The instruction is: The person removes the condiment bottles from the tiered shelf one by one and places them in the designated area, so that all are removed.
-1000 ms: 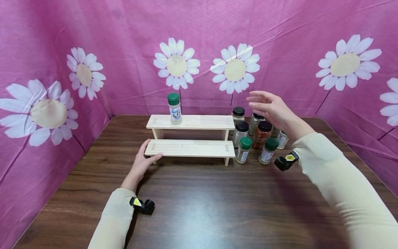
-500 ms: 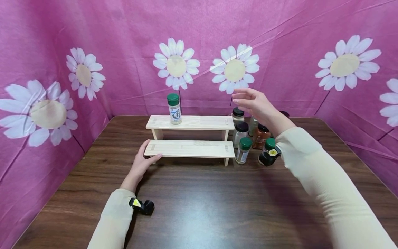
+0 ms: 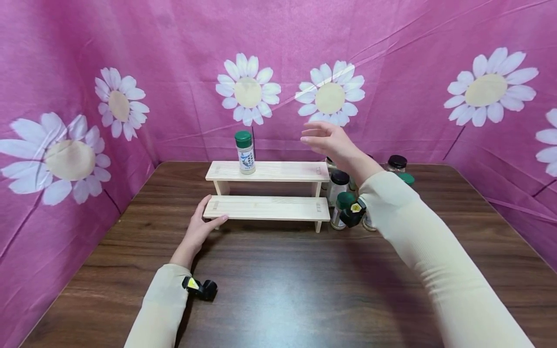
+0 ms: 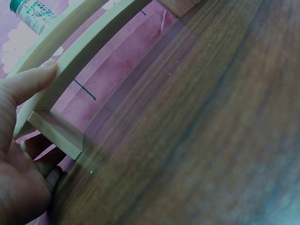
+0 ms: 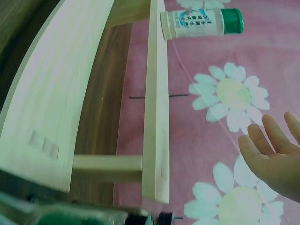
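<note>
A two-tier light wooden rack (image 3: 267, 208) stands on the table. My left hand (image 3: 197, 234) grips the left end of its lower tier. In the left wrist view the thumb (image 4: 33, 83) lies on the board's edge and the fingers reach behind the short leg (image 4: 58, 133). A seasoning bottle (image 3: 246, 155) with a green cap stands upright near the left of the upper tier. Above that tier's right end, my right hand (image 3: 331, 142) hovers with nothing in it, fingers loosely extended. In the right wrist view the hand (image 5: 276, 154) is apart from the rack.
Right of the rack are several seasoning jars, among them a black-lidded one (image 3: 338, 186) and a green-capped one (image 3: 341, 215). My right forearm hides part of the group. A pink daisy-print cloth (image 3: 183, 72) hangs behind the dark wooden table (image 3: 261, 285).
My right hand has moved left from over the jars to above the rack's right end. The left hand, rack and bottle have stayed in place.
</note>
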Demonstrator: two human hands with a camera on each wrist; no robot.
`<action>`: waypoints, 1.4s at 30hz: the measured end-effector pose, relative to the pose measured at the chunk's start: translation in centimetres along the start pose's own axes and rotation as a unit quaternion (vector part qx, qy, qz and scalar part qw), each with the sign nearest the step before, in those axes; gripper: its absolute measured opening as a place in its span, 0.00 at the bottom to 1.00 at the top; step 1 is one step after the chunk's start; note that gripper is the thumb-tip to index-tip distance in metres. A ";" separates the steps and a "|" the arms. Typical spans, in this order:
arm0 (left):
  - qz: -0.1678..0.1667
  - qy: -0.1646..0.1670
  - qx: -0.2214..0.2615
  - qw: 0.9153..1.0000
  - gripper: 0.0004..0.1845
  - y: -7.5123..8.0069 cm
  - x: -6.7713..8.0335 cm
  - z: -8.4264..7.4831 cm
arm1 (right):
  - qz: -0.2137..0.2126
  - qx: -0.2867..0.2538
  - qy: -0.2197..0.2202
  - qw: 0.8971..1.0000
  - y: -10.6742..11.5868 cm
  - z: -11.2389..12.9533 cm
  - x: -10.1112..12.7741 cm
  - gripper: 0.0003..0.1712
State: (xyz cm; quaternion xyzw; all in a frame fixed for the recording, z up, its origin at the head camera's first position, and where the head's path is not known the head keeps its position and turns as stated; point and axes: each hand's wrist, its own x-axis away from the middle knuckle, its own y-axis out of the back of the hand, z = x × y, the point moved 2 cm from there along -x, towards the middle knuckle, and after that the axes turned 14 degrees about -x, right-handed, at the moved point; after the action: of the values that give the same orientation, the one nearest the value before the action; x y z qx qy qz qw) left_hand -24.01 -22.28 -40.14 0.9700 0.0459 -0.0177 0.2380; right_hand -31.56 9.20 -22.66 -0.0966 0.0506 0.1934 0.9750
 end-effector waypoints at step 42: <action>-0.011 -0.008 0.003 1.000 0.42 0.0 -0.3 0.0 | -0.032 -0.018 -0.016 0.999 -9.0 -5.6 -5.1 0.29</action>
State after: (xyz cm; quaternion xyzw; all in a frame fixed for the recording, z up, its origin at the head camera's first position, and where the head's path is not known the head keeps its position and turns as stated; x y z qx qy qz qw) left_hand -24.31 -22.26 -40.15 0.9700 0.0545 -0.0284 0.2351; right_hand -33.11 -2.03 -25.92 -0.1122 0.0280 0.1642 0.9796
